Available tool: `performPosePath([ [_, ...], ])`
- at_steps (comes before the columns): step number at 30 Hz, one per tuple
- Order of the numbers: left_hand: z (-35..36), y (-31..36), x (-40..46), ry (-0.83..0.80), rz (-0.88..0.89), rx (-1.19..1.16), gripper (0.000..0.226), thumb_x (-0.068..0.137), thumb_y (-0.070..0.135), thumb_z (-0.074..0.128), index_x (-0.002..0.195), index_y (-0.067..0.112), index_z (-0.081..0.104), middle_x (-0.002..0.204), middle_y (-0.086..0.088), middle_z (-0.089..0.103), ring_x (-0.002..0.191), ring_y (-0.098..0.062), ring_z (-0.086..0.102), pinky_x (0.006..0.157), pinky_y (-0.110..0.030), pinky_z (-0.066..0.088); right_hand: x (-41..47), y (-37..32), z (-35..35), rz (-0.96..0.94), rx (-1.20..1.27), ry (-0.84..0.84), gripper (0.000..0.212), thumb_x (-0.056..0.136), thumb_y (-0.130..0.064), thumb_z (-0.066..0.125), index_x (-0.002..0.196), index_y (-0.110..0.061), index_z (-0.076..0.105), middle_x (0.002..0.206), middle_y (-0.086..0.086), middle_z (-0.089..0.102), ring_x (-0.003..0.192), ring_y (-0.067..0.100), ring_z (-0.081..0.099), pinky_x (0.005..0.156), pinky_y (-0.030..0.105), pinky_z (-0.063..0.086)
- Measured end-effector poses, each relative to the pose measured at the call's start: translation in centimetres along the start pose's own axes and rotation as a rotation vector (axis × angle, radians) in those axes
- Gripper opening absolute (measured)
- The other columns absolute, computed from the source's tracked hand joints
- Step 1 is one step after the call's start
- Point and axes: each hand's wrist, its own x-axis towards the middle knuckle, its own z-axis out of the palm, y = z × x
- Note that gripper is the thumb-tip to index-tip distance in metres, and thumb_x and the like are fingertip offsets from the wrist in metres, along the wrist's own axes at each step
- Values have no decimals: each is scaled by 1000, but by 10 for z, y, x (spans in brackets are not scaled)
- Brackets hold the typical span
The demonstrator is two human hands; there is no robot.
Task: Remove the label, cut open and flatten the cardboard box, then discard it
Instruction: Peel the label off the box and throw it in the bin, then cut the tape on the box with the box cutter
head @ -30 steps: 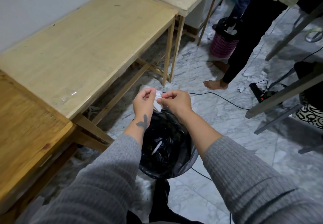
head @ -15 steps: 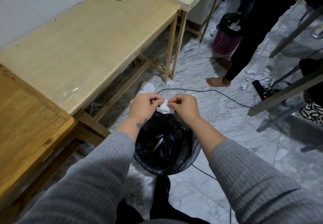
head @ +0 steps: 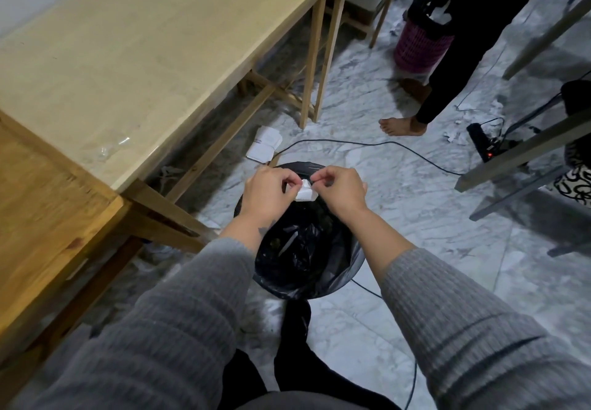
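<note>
A crumpled white label (head: 305,191) is pinched between both hands, straight above a bin lined with a black bag (head: 300,250) on the floor. My left hand (head: 267,190) grips its left edge with the fingertips. My right hand (head: 340,187) pinches its top right corner. White scraps lie inside the bag. No cardboard box is in view.
A pale wooden table (head: 144,45) stands to the left, a darker one (head: 41,211) nearer me. A white paper sheet (head: 264,146) and a black cable (head: 367,146) lie on the marble floor. Another person's bare foot (head: 401,125), a pink bin (head: 422,35) and a power strip (head: 483,144) are at the right.
Both hands have kept hold of the label over the bin while working it between the fingers. The view has tilted down, so the bin sits higher in the frame.
</note>
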Motion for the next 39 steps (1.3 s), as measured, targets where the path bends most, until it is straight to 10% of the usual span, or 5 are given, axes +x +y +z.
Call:
performPosePath([
  [10, 54, -24, 5, -157, -95, 83, 33, 101, 32, 38, 109, 32, 70, 121, 11, 66, 117, -19, 52, 94, -40, 37, 16, 34, 24, 86, -115, -116, 17, 86, -23, 58, 91, -34, 71, 99, -7, 72, 109, 18, 60, 102, 40, 38],
  [23, -5, -24, 0, -227, -258, -20, 20, 96, 22, 50, 101, 29, 68, 102, 3, 68, 97, -20, 63, 86, -31, 49, 7, -15, 14, -27, -301, -364, 15, 90, -29, 53, 98, -31, 65, 115, -3, 66, 113, 22, 57, 100, 39, 40],
  [39, -298, -156, -137, 443, -406, -264, 17, 93, 22, 59, 105, 18, 70, 97, 3, 65, 89, -10, 56, 73, -18, 42, -112, -326, 112, -607, -96, -465, 21, 88, -26, 61, 104, -18, 70, 105, 6, 69, 90, 17, 60, 75, 21, 39],
])
